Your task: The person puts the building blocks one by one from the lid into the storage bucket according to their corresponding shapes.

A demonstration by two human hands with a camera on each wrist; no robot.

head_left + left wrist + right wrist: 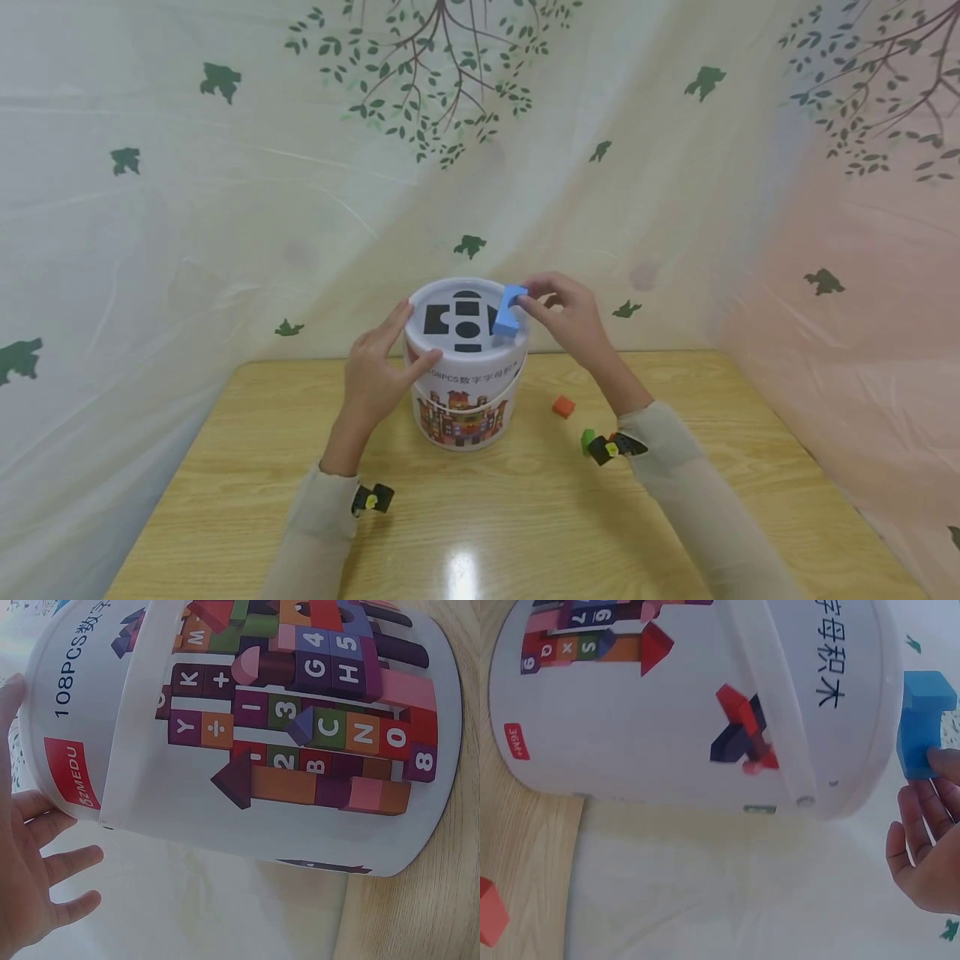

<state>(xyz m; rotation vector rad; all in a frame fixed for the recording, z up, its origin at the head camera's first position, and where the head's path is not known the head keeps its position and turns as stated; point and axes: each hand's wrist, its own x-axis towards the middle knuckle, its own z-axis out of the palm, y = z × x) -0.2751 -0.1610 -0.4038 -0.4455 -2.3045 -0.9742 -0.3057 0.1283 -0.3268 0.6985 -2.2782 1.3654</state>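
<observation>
A white bucket (465, 383) with printed toy blocks stands upright on the table, its lid (420, 292) cut with several dark shaped holes. My left hand (375, 362) rests against the left side of the lid, thumb and fingers spread along the rim. Between thumb and fingers my right hand (566, 317) pinches a blue block (509, 312) at the right part of the lid. In the right wrist view this blue block (922, 724) shows a curved notch and sits at the lid's edge. It partly covers one of the holes in the head view.
An orange block (564, 407) lies on the wooden table (480, 508) right of the bucket. A green block (587, 440) lies nearer, partly behind the right wrist's strap, with a bit of orange beside it. A leaf-patterned cloth (337, 208) hangs behind the table.
</observation>
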